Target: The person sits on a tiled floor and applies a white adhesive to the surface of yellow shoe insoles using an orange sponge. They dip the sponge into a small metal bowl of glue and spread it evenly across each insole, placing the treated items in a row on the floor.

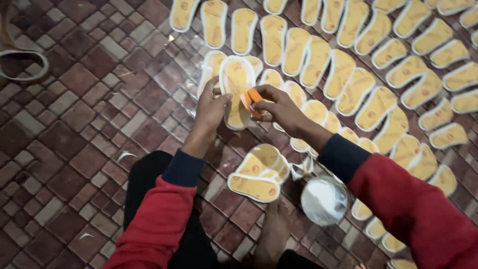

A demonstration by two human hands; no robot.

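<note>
Left hand (211, 107) is gripping a yellow sole (237, 92) upright off the brick floor (74, 99), fingers closed on its edge to steady it, while right hand (279, 107) is pinching an orange applicator (253, 99) against its face, white tin (323, 200) near the knee.

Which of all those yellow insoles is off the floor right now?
The yellow insole gripped by the left hand, with the right hand pressing an orange tool against it; the others lie flat.
</note>
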